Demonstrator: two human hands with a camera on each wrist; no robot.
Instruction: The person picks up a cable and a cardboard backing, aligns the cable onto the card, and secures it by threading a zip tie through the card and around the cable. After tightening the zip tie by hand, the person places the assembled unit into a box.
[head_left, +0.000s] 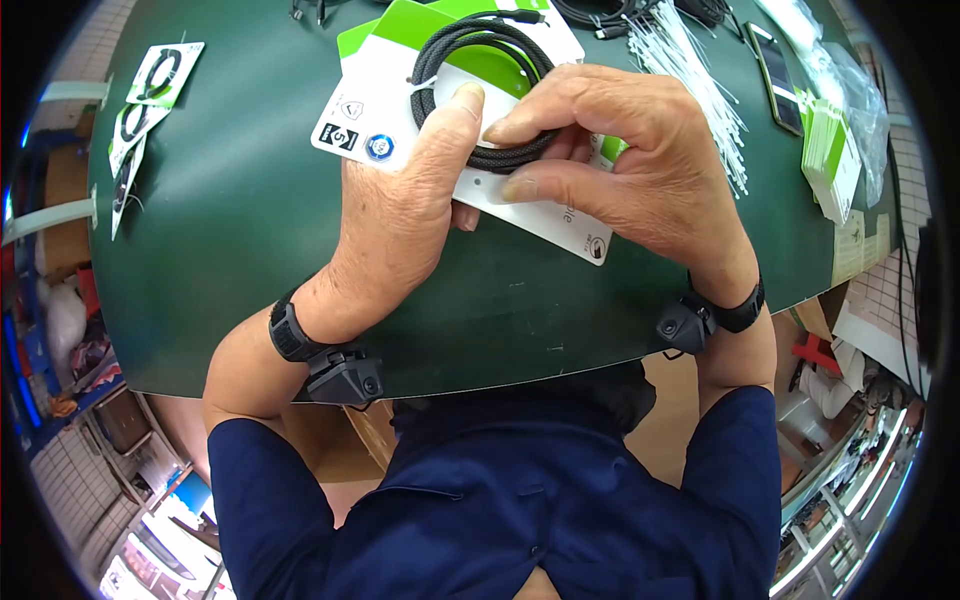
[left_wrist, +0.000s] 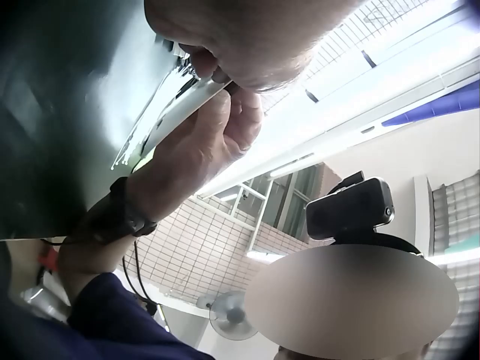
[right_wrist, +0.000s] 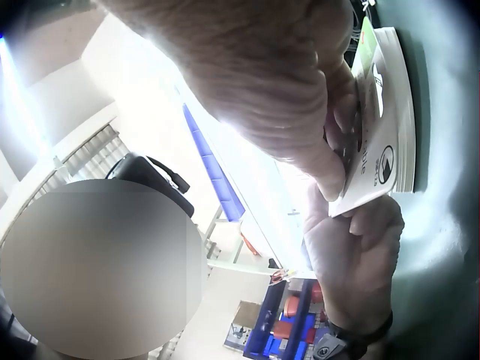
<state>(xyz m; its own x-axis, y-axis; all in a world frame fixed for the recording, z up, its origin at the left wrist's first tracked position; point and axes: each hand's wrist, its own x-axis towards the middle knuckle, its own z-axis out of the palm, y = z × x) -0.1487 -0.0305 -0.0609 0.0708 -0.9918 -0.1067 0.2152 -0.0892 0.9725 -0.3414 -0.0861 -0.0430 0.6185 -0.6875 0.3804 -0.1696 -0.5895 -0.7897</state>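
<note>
A coiled black braided cable (head_left: 428, 65) lies against a white-and-green packaging card (head_left: 548, 222). My left hand (head_left: 395, 215) holds coil and card at the left, thumb over the front and fingers partly hidden beneath. From the right, my right hand (head_left: 655, 150) pinches the lower right of the coil, its thumb low on the card's printed face. A small white tie (head_left: 413, 82) wraps the coil's left side. In the right wrist view, the held card (right_wrist: 364, 176) stands in front of a stack of cards (right_wrist: 406, 112), and the left hand (right_wrist: 356, 255) supports its lower edge.
White cable ties (head_left: 690, 90) lie in a loose bundle behind the right hand. Farther right are a phone (head_left: 775, 78), a stack of green-and-white cards (head_left: 830, 160) and clear plastic bags (head_left: 862, 110). Carded cables (head_left: 165, 75) sit at the green table's (head_left: 230, 250) left edge.
</note>
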